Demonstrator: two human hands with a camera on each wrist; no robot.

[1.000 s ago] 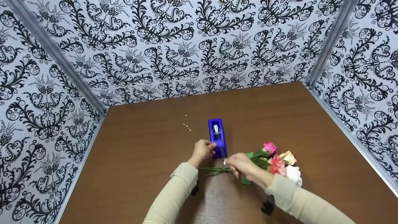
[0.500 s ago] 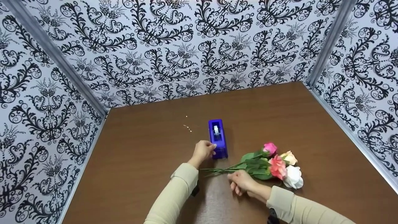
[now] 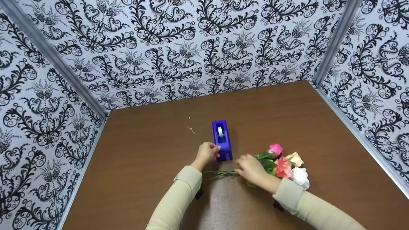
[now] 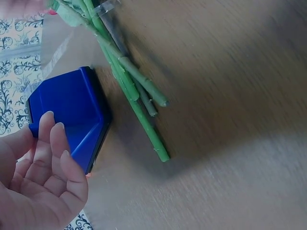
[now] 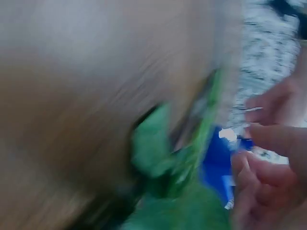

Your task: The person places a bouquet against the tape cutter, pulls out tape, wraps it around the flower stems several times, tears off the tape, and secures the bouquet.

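A blue tape dispenser point(image 3: 225, 146) stands on the brown table, its white tape core in the far end. My left hand point(image 3: 206, 154) pinches the dispenser's left side with thumb and index finger. Right of it my right hand point(image 3: 253, 169), fingers bent, hovers over the green stems point(image 3: 220, 173) of artificial flowers. A clear tape strip point(image 4: 60, 51) stretches from the dispenser towards that hand in the left wrist view; its thumb and finger appear to pinch the end, blurred in the right wrist view. Another clear piece of tape point(image 4: 106, 6) lies across the stems.
The blooms lie to the right: a pink rose point(image 3: 275, 149), a coral flower point(image 3: 283, 167), a cream one point(image 3: 295, 159) and a white one point(image 3: 300, 177). Small pale scraps point(image 3: 191, 129) lie left of the dispenser. Patterned walls point(image 3: 179, 64) border the table.
My right hand first drew back towards me, away from the dispenser, then moved forward again over the stems. My left hand has stayed at the dispenser, which keeps its place.
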